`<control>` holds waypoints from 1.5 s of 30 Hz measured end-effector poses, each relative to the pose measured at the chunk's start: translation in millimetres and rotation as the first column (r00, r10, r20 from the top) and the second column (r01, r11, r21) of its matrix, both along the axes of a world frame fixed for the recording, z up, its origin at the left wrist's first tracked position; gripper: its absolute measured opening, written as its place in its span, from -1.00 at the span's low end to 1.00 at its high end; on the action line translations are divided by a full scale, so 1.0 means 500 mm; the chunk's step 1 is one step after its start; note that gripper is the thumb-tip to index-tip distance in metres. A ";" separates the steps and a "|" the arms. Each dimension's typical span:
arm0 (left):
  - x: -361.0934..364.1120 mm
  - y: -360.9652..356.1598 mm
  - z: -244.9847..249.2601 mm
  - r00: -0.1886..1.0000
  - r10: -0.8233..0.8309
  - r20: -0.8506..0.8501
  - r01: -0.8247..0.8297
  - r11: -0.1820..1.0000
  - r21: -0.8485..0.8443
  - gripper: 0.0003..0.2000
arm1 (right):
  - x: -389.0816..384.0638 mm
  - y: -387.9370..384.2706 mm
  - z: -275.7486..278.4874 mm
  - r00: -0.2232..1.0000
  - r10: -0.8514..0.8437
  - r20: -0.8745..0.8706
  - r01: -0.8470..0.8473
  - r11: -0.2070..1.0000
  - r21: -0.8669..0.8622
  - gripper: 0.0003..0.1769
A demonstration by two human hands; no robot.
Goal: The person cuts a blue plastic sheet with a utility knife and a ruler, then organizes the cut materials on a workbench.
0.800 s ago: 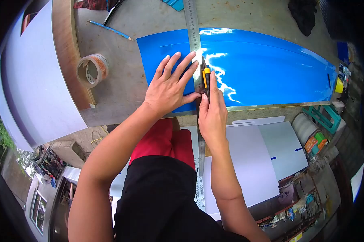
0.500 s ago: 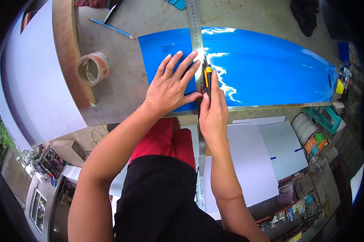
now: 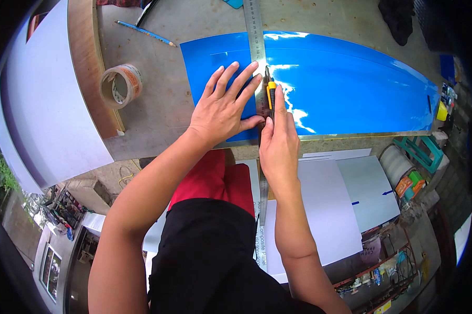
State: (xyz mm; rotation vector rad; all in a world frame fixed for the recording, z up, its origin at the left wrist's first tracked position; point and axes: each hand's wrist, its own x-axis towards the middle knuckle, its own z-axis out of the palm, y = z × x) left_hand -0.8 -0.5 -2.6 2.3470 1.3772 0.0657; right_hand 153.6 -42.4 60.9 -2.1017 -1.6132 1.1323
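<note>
A glossy blue sheet (image 3: 346,89) lies flat on the worktable, with a long steel ruler (image 3: 255,31) running across it. My left hand (image 3: 223,107) presses down on the sheet's left part, fingers spread, its fingertips and thumb at the ruler's left edge. In my right hand (image 3: 279,133) is a yellow and black utility knife (image 3: 271,94), gripped with the index finger stretched along its body. The knife's tip points away from me, close along the ruler's right edge. Glare on the sheet makes it hard to tell whether the blade touches it.
A roll of clear tape (image 3: 120,86) and a blue pencil (image 3: 146,33) are left of the sheet. Farther left curves a large white panel (image 3: 47,104) beside a wooden strip. Below the table edge, white panels (image 3: 314,209) lie on the right. A dark cloth (image 3: 395,21) sits at the far right.
The whole view has shifted slightly. Both hands, the knife and the ruler keep nearly the same places on the blue sheet.
</note>
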 end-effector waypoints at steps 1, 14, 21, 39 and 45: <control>0.000 0.000 0.000 1.000 0.001 0.004 -0.001 1.000 0.010 -0.17 | -0.002 0.004 0.007 1.000 0.009 0.016 -0.008 1.000 -0.013 -0.20; 0.000 -0.004 -0.006 1.000 0.004 -0.003 -0.004 0.998 0.056 -0.16 | -0.003 -0.010 0.033 0.998 0.034 0.058 -0.029 0.996 -0.083 -0.14; 0.002 -0.007 -0.012 1.000 0.005 -0.010 -0.004 0.994 0.109 -0.13 | 0.007 -0.069 0.043 0.994 0.054 0.092 -0.046 0.996 -0.080 -0.17; 0.003 -0.014 -0.024 0.999 0.001 -0.055 0.008 0.987 0.162 -0.12 | 0.029 -0.208 0.072 0.996 0.048 0.070 -0.035 0.983 -0.178 -0.16; 0.004 -0.015 -0.025 0.998 0.002 -0.061 0.009 0.985 0.174 -0.12 | 0.029 -0.216 0.071 0.998 0.038 0.059 -0.029 0.988 -0.155 -0.16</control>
